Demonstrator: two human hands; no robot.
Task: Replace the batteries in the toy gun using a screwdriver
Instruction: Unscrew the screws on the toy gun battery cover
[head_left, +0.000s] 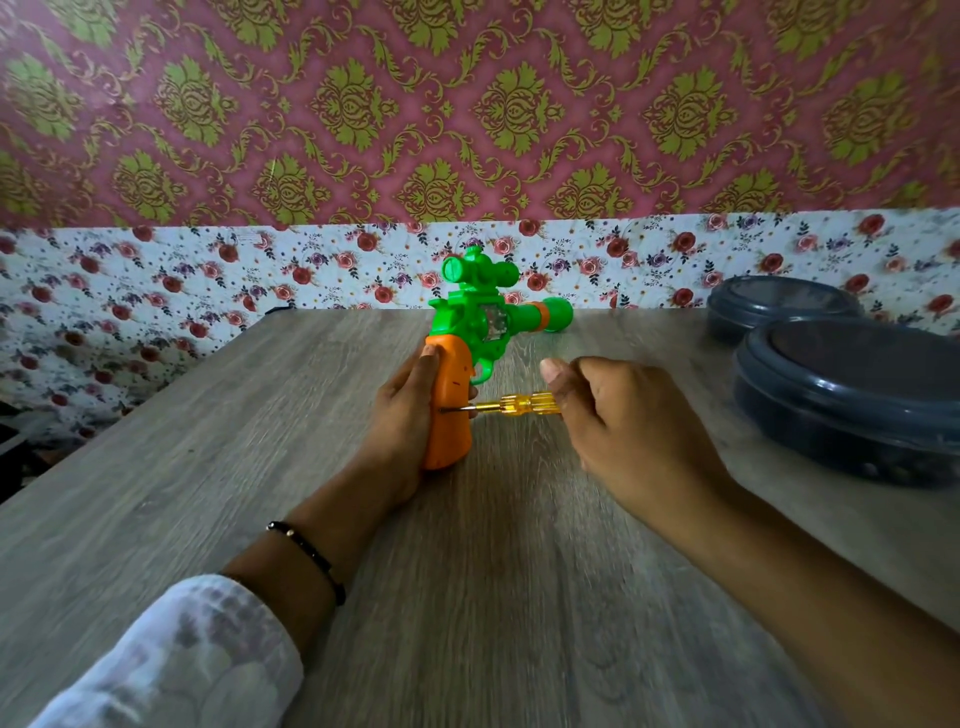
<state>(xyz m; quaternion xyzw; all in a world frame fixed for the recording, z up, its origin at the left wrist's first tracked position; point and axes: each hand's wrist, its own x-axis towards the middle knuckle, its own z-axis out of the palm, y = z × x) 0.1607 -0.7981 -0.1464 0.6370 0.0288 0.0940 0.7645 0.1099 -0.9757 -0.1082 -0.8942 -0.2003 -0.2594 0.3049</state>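
toy gun (470, 332): on wooden table (208, 467), grip toward camera; looks light, hollow plastic, slick
left hand (402, 410): wraps orange grip, best hold
right hand (623, 415): clasps yellow screwdriver (524, 404), tip at grip screw

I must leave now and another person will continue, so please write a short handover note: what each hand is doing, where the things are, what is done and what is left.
Left hand: grips the orange grip of the toy gun, which lies on its side on the wooden table, barrel pointing right.
Right hand: holds the yellow screwdriver by its handle, tip against the right face of the grip.
Two dark lidded containers stand at the table's right edge.
Done: screwdriver placed on the grip.
Left: the battery cover looks closed, so undo the screw, open it, swap the batteries, close it again. No batteries are in view.
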